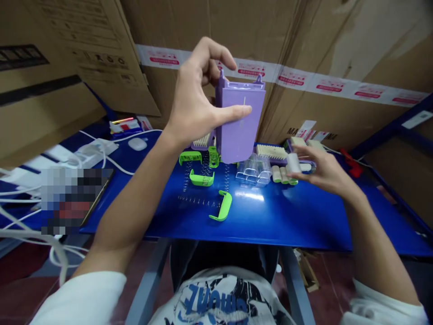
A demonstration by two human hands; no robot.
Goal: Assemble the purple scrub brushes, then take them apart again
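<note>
My left hand [199, 99] holds up a purple plastic case [239, 122], its thumb across the front face and the other fingers behind or above it. Toward the right, my right hand [320, 169] pinches a small white cylinder [293, 163] above several white-and-green cylinders [276, 174] on the blue table. Clear plastic pieces [253, 170] lie between the case and those cylinders. Bright green brackets [202, 178] and thin metal springs [198, 201] are spread below my left hand. One more green bracket [224, 206] lies closer to the table's front edge.
Cream bristled pieces [271, 151] lie at the back of the blue table [264, 230]. On the left are a white mouse [137, 143], a power strip [96, 151], cables and a partly blurred flat device [77, 201]. A red object [352, 164] sits back right. Cardboard [216, 20] stands behind.
</note>
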